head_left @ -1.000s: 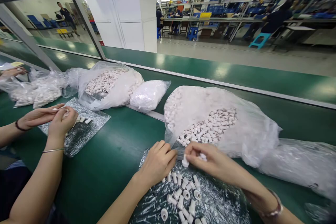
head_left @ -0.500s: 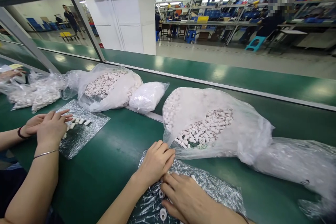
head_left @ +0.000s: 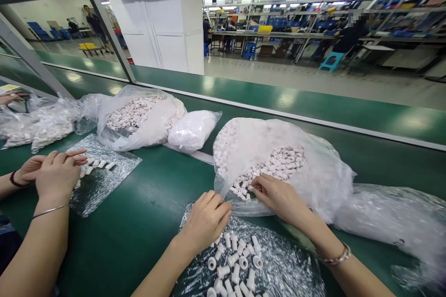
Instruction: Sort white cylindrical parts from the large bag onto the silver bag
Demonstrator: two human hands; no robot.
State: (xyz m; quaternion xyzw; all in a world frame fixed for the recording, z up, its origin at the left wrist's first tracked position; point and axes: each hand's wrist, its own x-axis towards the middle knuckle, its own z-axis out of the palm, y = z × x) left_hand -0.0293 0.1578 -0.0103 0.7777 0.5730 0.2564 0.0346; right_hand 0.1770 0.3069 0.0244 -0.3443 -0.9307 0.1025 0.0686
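Observation:
Several white tubular parts [head_left: 237, 260] lie scattered on a clear plastic bag [head_left: 285, 260] spread over the green surface. My left hand [head_left: 207, 216] rests at that bag's upper left edge, fingers curled together; what they hold, if anything, is hidden. Beyond it sits a large clear bag [head_left: 324, 162] with many more white parts showing through its opening. My right hand [head_left: 277, 195] reaches to the front of this opening, fingertips bent down together among the parts. Whatever is between those fingertips cannot be made out.
At the left, another person's hands [head_left: 57, 171] work over a flat plastic bag [head_left: 101, 185] with white parts. A second large bag of parts [head_left: 153, 120] and a small filled bag [head_left: 193, 130] stand farther back. Metal posts rise at the back left.
My right hand has moved up and right from the flat bag to the large bag, uncovering the scattered parts. My left hand has stayed nearly in place.

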